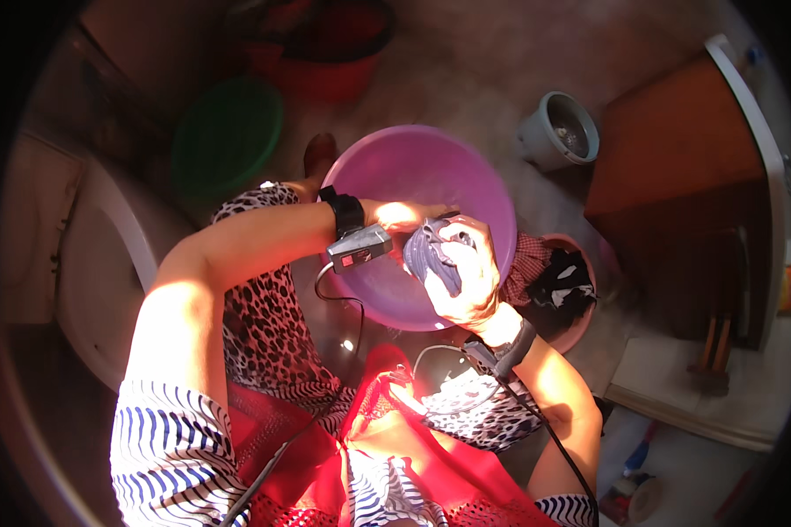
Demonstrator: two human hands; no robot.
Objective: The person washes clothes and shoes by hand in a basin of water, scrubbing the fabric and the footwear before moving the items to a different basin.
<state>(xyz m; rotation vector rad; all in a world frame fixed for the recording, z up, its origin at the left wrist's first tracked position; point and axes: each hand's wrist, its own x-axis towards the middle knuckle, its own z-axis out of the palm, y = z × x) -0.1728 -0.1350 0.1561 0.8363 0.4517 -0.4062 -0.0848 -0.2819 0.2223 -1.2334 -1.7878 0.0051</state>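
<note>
A wet-looking, grey-purple cloth (428, 250) is bunched over the round purple plastic basin (412, 141). My right hand (471, 270) grips this bundle from the right, fingers curled around its folds. From the left, my left hand (399, 214) reaches to the far side of the cloth. Its fingertips are partly hidden there, and bright glare falls across its back, so its grip is unclear. Both wrists wear black straps with small devices, a boxy one (359, 247) on the left, and cables run from them.
To the right, a pink basin (590, 316) holds checked red cloth (526, 263) and black cloth (557, 290). Beyond stand a pale blue-grey bucket (537, 135) and a reddish-brown cabinet (679, 138). A green basin (227, 138) and red tub (333, 76) sit at upper left.
</note>
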